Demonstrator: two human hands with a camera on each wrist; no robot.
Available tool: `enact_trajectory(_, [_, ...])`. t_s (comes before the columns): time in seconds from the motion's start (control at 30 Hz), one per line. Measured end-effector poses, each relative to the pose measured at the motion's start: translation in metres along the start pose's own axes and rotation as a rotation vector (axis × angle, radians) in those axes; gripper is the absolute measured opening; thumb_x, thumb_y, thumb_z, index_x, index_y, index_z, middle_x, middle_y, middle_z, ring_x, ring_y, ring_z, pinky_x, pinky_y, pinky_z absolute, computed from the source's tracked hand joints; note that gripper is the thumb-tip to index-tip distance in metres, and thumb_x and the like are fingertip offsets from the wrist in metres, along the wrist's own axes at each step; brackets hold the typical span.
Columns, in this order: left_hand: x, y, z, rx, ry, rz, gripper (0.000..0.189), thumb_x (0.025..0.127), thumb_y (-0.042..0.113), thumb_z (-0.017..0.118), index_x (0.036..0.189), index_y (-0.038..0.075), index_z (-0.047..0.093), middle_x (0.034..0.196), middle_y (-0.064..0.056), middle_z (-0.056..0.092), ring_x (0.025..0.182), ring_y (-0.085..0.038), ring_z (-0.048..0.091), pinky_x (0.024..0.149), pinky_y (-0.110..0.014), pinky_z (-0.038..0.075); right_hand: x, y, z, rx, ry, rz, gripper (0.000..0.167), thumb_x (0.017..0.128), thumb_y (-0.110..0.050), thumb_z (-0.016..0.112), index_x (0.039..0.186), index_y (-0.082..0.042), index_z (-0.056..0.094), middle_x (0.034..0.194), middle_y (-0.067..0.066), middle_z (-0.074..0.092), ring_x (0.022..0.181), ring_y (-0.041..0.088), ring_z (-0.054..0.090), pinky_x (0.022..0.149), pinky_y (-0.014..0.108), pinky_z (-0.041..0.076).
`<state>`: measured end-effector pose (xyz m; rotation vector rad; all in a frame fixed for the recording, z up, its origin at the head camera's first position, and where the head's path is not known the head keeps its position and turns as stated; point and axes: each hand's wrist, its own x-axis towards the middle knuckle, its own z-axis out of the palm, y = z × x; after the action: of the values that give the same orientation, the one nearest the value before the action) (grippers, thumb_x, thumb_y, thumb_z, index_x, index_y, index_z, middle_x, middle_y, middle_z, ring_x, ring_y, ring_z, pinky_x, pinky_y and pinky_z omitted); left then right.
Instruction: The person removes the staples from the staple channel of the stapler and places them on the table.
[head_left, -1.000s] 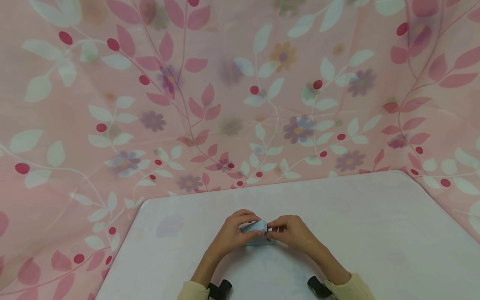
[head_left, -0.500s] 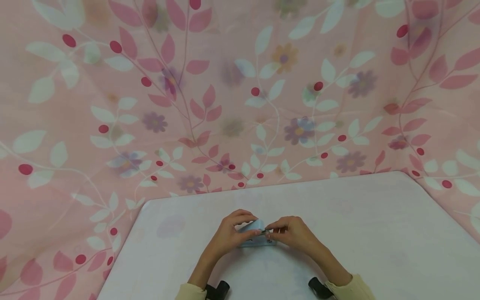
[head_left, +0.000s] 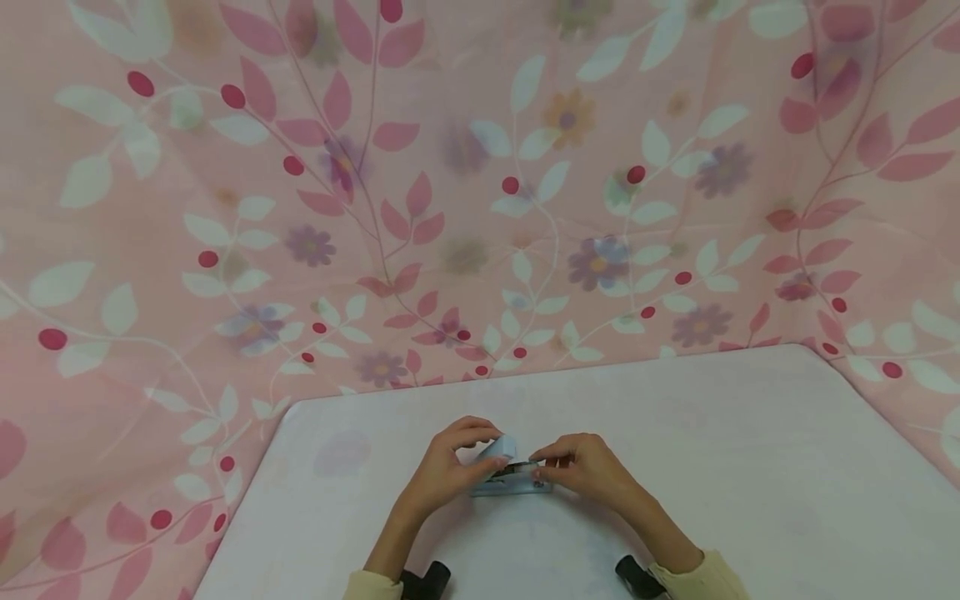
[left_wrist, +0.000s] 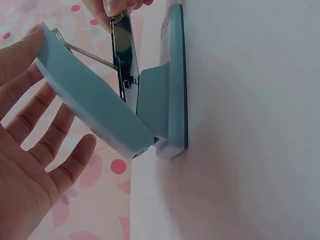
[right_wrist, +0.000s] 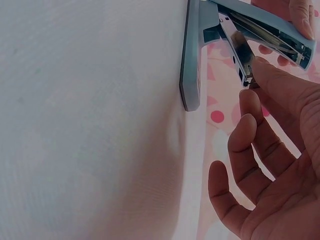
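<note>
A light blue stapler (left_wrist: 175,95) stands on the white table with its top arm (left_wrist: 95,95) swung up and back. My left hand (head_left: 448,463) grips the free end of that arm between thumb and fingers. At the front, my right hand (head_left: 588,463) pinches the tip of the metal staple magazine (right_wrist: 239,47), which is tilted up off the base (right_wrist: 191,75). A thin spring rod (left_wrist: 90,54) runs from the raised arm to the magazine. Whether staples lie inside cannot be made out.
The white tabletop (head_left: 675,433) spreads around the stapler. A pink floral cloth (head_left: 450,208) hangs behind the table and down its sides. Black wrist devices (head_left: 639,577) sit near both sleeves.
My left hand has moved left, drawing the stapler's top arm back and away from the magazine, so the gap between them has widened. My right hand has stayed nearly still at the front.
</note>
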<state>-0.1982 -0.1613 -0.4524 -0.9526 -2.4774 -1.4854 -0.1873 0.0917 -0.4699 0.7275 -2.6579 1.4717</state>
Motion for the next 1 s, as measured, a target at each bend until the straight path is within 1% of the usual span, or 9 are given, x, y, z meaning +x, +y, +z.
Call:
enact_trajectory(0.1, [-0.002, 0.001, -0.003, -0.005, 0.013, -0.009, 0.024, 0.086, 0.024, 0.079, 0.109, 0.020, 0.073, 0.114, 0.004, 0.064, 0.107, -0.019, 0.058, 0.086, -0.054, 0.049, 0.000, 0.000, 0.000, -0.001, -0.002, 0.000, 0.016, 0.083, -0.023, 0.080, 0.097, -0.014, 0.080, 0.072, -0.014, 0.062, 0.064, 0.007, 0.052, 0.056, 0.025, 0.045])
enact_trajectory(0.2, [-0.004, 0.005, -0.006, -0.018, 0.031, -0.031, 0.024, 0.085, 0.018, 0.079, 0.109, 0.015, 0.073, 0.114, 0.000, 0.064, 0.107, -0.022, 0.058, 0.087, -0.056, 0.049, 0.000, 0.000, 0.001, -0.006, -0.008, 0.013, 0.017, 0.084, -0.025, 0.080, 0.098, -0.015, 0.080, 0.072, -0.014, 0.061, 0.065, 0.007, 0.052, 0.057, 0.024, 0.045])
enact_trajectory(0.4, [-0.006, 0.027, -0.016, -0.068, 0.045, -0.072, 0.025, 0.085, 0.007, 0.077, 0.110, 0.005, 0.072, 0.114, -0.011, 0.065, 0.109, -0.030, 0.057, 0.089, -0.061, 0.047, 0.000, 0.000, 0.001, -0.017, -0.010, 0.037, 0.017, 0.083, -0.026, 0.081, 0.097, -0.017, 0.080, 0.072, -0.014, 0.060, 0.066, 0.007, 0.051, 0.057, 0.024, 0.044])
enact_trajectory(0.53, [-0.007, 0.036, -0.023, -0.062, 0.047, -0.062, 0.025, 0.086, 0.005, 0.076, 0.111, 0.002, 0.071, 0.115, -0.014, 0.064, 0.109, -0.029, 0.057, 0.089, -0.059, 0.048, 0.000, 0.000, 0.001, -0.020, -0.009, 0.041, 0.017, 0.083, -0.025, 0.081, 0.097, -0.017, 0.080, 0.072, -0.014, 0.060, 0.066, 0.007, 0.051, 0.058, 0.024, 0.044])
enact_trajectory(0.63, [-0.009, 0.034, -0.025, -0.055, 0.054, -0.057, 0.025, 0.087, 0.006, 0.075, 0.112, 0.003, 0.071, 0.116, -0.014, 0.064, 0.109, -0.029, 0.058, 0.089, -0.057, 0.048, 0.000, 0.000, 0.001, -0.020, -0.008, 0.038, 0.017, 0.083, -0.025, 0.081, 0.097, -0.017, 0.080, 0.072, -0.014, 0.060, 0.066, 0.007, 0.051, 0.058, 0.024, 0.044])
enact_trajectory(0.7, [-0.010, 0.031, -0.026, -0.064, 0.059, -0.054, 0.024, 0.088, 0.006, 0.074, 0.112, 0.003, 0.070, 0.116, -0.014, 0.063, 0.110, -0.030, 0.058, 0.089, -0.059, 0.048, 0.000, 0.001, 0.001, -0.020, -0.008, 0.038, 0.017, 0.083, -0.026, 0.081, 0.097, -0.017, 0.080, 0.072, -0.015, 0.060, 0.066, 0.007, 0.051, 0.058, 0.024, 0.044])
enact_trajectory(0.77, [-0.011, 0.030, -0.028, -0.075, 0.060, -0.054, 0.025, 0.088, 0.005, 0.074, 0.113, 0.004, 0.070, 0.117, -0.016, 0.063, 0.109, -0.031, 0.058, 0.089, -0.059, 0.047, 0.000, 0.001, 0.001, -0.017, -0.008, 0.040, 0.017, 0.083, -0.026, 0.081, 0.097, -0.017, 0.080, 0.073, -0.015, 0.061, 0.066, 0.007, 0.050, 0.057, 0.024, 0.043])
enact_trajectory(0.93, [-0.014, 0.032, -0.032, -0.076, 0.065, -0.051, 0.026, 0.088, 0.003, 0.073, 0.114, 0.001, 0.069, 0.118, -0.019, 0.062, 0.111, -0.031, 0.058, 0.090, -0.060, 0.047, 0.000, 0.000, 0.001, -0.012, -0.012, 0.043, 0.018, 0.082, -0.025, 0.081, 0.098, -0.016, 0.080, 0.074, -0.015, 0.063, 0.066, 0.007, 0.050, 0.057, 0.024, 0.043])
enact_trajectory(1.0, [-0.014, 0.032, -0.034, -0.070, 0.066, -0.051, 0.026, 0.088, 0.002, 0.073, 0.113, 0.000, 0.069, 0.119, -0.018, 0.062, 0.112, -0.030, 0.057, 0.090, -0.060, 0.047, 0.000, 0.000, 0.001, -0.013, -0.014, 0.042, 0.018, 0.083, -0.025, 0.081, 0.098, -0.016, 0.080, 0.073, -0.015, 0.062, 0.066, 0.007, 0.050, 0.058, 0.024, 0.043])
